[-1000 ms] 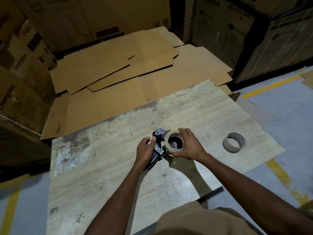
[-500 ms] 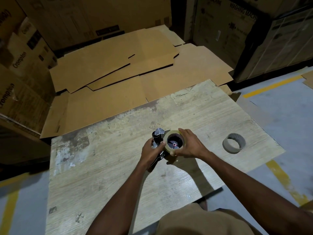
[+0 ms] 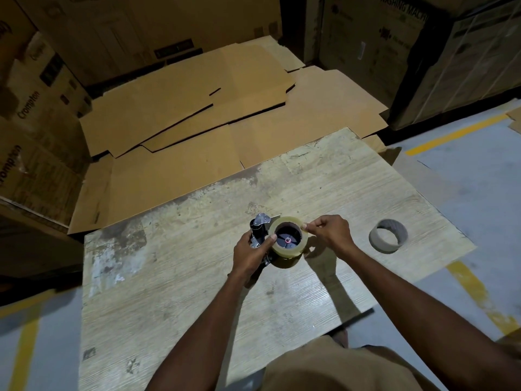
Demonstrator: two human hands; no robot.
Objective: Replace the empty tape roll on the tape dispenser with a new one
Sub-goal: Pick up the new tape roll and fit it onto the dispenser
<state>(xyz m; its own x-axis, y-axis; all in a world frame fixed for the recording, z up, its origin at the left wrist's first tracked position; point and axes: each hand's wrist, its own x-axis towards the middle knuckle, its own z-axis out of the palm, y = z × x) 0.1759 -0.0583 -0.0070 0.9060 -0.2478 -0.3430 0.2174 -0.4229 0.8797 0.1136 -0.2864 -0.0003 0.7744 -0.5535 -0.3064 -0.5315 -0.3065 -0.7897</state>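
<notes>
A metal tape dispenser (image 3: 259, 228) lies on the pale wooden table (image 3: 174, 292), with a new yellowish clear tape roll (image 3: 288, 249) seated on its dark hub. My left hand (image 3: 251, 256) grips the dispenser's handle, thumb resting on the roll's left edge. To the right, my right hand (image 3: 328, 231) pinches the roll's upper right rim with its fingertips. The empty grey cardboard core (image 3: 388, 235) lies on the table farther right, apart from both hands.
Flattened cardboard sheets (image 3: 197, 108) cover the floor beyond the table's far edge. Stacked cartons (image 3: 31, 114) stand at left and large boxes (image 3: 394, 52) at back right. Grey floor with yellow lines (image 3: 476, 283) surrounds the table.
My right hand has shifted from cupping the roll's side to pinching its upper right rim. My left hand slid lower on the handle. The roll sits slightly more upright.
</notes>
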